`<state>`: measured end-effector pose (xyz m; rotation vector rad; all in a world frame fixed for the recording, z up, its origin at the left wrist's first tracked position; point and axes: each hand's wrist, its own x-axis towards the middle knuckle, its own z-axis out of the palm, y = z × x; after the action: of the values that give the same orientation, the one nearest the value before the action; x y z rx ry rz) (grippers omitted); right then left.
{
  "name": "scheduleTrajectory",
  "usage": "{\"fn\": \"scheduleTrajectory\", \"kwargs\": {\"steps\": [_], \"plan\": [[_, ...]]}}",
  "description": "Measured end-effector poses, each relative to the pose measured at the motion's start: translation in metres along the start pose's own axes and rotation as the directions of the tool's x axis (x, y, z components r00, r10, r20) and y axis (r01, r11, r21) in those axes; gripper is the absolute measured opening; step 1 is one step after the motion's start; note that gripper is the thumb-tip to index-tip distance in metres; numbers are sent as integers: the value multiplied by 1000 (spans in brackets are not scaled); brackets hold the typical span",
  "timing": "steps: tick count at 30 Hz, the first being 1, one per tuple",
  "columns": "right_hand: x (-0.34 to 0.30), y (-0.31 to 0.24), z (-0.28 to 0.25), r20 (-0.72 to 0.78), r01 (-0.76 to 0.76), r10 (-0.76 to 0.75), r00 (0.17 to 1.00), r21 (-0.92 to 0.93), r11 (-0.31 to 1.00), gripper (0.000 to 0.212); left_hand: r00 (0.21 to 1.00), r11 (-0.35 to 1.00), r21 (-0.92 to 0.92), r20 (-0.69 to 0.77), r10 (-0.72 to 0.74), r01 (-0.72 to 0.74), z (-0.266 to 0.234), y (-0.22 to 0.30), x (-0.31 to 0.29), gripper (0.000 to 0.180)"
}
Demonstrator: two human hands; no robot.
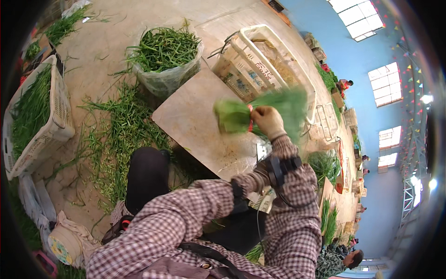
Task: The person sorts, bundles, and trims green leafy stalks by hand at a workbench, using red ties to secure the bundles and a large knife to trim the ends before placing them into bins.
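A bundle of long green chives (283, 103), blurred by motion, is in my right hand (268, 122). This hand wears a pale glove and closes round the bundle at its red tie (251, 118). The paler stem ends point left and the leafy ends right, above a flat board (195, 116). My left forearm (200, 197) reaches across toward the right wrist. Behind the right sleeve and its black wrist device (283, 168), my left hand is hidden, so its fingers cannot be made out.
Beyond the board stands a white plastic crate (241, 69). A lined tub (169, 81) of green trimmings is left of it, with loose trimmings (123, 135) on the floor. Another crate (65, 109) of greens stands far left. A person (341, 261) is at lower right.
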<state>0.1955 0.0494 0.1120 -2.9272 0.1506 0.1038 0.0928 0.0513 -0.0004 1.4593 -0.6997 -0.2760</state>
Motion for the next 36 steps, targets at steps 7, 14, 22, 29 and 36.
{"fn": "scheduleTrajectory", "kwargs": {"steps": [7,14,22,29,36], "plan": [[-38,50,-74,29,-116,137,990,-370,922,28,767,958,219,641,1,-185,48,48,-114,84],[-9,65,-90,-152,-408,379,913,-353,842,30,174,990,-138,975,135,3,8,76,-169,71],[-59,67,-130,57,-101,124,991,-304,947,27,126,998,-48,991,54,-47,-30,108,-145,70],[-82,33,-109,276,374,-281,919,-837,400,7,880,875,-457,336,337,-161,-116,127,-108,40],[-128,18,-109,384,621,-743,548,-782,54,12,991,827,-555,134,-21,93,-124,37,-25,80]]}}
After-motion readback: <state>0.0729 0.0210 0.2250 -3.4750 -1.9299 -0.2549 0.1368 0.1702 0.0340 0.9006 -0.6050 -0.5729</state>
